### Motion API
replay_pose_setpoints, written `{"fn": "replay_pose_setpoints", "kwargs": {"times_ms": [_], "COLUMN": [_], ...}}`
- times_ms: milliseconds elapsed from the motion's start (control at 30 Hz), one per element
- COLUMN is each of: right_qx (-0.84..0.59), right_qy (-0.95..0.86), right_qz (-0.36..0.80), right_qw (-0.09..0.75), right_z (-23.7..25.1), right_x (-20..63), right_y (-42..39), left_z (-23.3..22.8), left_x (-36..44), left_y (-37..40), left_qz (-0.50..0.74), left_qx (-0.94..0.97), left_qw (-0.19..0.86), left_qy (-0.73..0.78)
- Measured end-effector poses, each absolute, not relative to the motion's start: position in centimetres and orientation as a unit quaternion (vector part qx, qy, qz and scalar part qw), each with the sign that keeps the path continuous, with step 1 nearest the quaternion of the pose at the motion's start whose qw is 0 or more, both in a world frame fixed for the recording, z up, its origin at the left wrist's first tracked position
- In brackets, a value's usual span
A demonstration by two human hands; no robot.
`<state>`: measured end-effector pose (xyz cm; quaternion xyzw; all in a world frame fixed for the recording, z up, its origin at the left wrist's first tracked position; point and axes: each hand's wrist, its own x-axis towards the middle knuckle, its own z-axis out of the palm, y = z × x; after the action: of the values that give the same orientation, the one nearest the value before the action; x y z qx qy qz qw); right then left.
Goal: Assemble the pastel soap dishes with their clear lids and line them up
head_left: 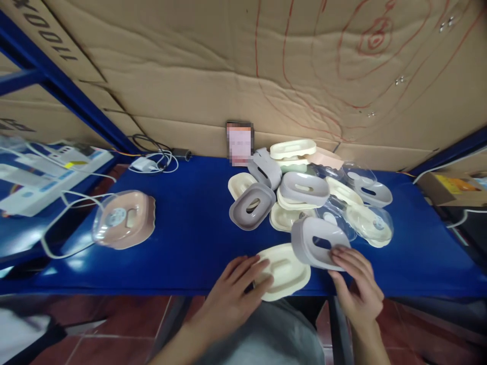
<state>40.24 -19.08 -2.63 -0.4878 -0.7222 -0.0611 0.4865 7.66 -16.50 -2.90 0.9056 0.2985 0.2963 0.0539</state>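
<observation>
The worktop point(182, 218) runs back to a cardboard wall point(182, 66); its widest open stretch lies between the boxed pink shell point(131, 220) on the left and the pile point(304, 190) on the right. Room is tighter around the hands: the pile sits just behind them, and the cream tray point(285, 285) reaches past the front edge in view. The tray is a shallow oval with a wavy rim and a raised middle. The left hand point(241, 284) lies over its left end, fingers slightly spread; I cannot tell whether it grips or only steadies. The right hand point(357, 286) grips the grey shell point(306, 246) by its near right rim, thumb below. That shell, deep, rounded and slotted through the middle, is tilted, overlapping the tray's right end in view.
</observation>
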Motion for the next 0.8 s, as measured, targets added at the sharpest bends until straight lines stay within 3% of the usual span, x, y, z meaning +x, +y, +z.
{"fn": "replay_pose_setpoints", "kwargs": {"times_ms": [200,300,433,700,800], "right_qx": [-0.629,-0.712,-0.721,-0.666,-0.675], "right_qy": [-0.556,-0.501,-0.518,-0.633,-0.629], "right_qz": [-0.254,-0.217,-0.125,-0.078,-0.098], "right_qw": [0.481,0.443,0.444,0.387,0.374], "right_z": [-1.8,-2.2,-2.6,-1.2,-2.3], "right_x": [47.3,49.9,50.9,52.4,53.6], "right_y": [-17.6,-16.2,-14.0,-10.3,-11.5], "left_z": [-0.2,0.3,-0.6,-1.2,-0.4], "left_x": [2.4,-0.3,-1.7,-0.4,-1.5], "left_y": [-13.6,-9.5,-4.6,-2.5,-4.1], "left_qz": [0.446,0.414,0.270,0.210,0.227], "left_qx": [0.809,0.743,0.722,0.822,0.806], "left_qw": [-0.029,-0.104,-0.088,0.017,-0.017], "left_qy": [0.382,0.516,0.631,0.530,0.547]}}
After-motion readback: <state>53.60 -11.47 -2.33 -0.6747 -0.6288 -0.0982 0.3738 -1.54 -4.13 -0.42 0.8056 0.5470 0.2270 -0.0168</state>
